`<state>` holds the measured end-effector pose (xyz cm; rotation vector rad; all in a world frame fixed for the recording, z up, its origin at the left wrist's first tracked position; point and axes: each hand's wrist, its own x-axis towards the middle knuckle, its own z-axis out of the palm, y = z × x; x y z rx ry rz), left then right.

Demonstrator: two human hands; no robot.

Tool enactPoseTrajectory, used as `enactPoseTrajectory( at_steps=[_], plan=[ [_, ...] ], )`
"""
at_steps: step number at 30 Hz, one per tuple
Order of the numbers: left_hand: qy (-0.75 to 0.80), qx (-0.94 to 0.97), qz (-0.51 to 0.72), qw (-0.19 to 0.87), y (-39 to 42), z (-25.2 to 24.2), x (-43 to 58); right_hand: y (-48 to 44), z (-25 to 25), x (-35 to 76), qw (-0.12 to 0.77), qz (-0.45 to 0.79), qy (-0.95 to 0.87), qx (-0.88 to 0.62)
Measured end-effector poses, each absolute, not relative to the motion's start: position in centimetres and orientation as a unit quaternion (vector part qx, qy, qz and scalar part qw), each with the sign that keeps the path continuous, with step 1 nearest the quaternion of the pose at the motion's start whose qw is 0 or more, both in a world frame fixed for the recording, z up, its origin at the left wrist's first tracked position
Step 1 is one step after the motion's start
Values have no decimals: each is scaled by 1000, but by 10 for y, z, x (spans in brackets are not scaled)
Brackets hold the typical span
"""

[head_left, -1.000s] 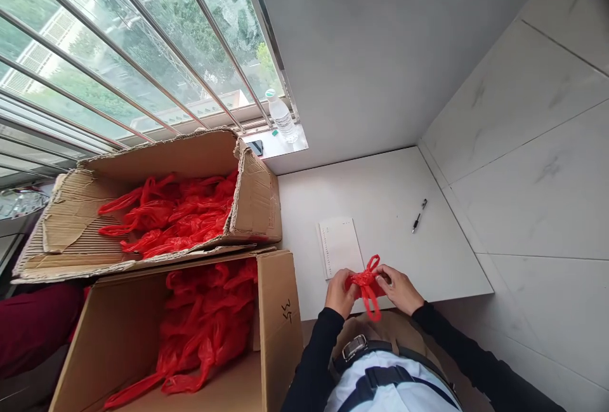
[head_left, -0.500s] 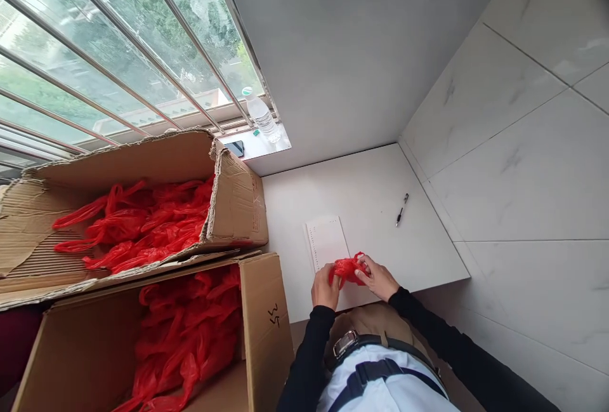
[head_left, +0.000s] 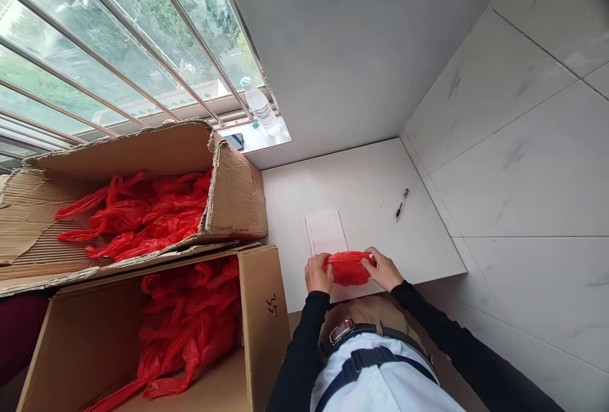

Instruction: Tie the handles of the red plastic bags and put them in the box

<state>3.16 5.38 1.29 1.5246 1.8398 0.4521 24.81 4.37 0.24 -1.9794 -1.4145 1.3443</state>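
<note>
Holding a red, crinkled thin-plastic bag (head_left: 351,269) from both ends: closed on its left end with the left bare hand (head_left: 320,272), pinched at its right end between finger and thumb of the right bare hand (head_left: 382,270). Spread between the two, above the near edge of a white, flat tabletop (head_left: 421,247), just nearer than a white paper notebook (head_left: 327,231). To handle well, in judgement: draw both ends apart evenly, smooth creases outward, avoid digging nails into such easily torn-looking film. Found to the left, with ragged rim, an open brown corrugated cardboard far box (head_left: 240,199), containing a loose heap of red plastic bags (head_left: 147,212). Found just nearer, marked in black on its right flap, an open brown cardboard near box (head_left: 261,352), containing a second red heap (head_left: 202,313), massed toward its far right and trailing near left.
</note>
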Motion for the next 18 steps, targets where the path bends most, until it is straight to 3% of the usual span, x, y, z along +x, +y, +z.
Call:
enactPoseTrajectory(
  at_steps=[11,18],
  plan=[
    [727,553,254,317,45,50,23,31,13,271,210,460,-426,-750],
    [713,504,290,393,52,59,29,29,30,268,237,485,-437,-720]
  ],
)
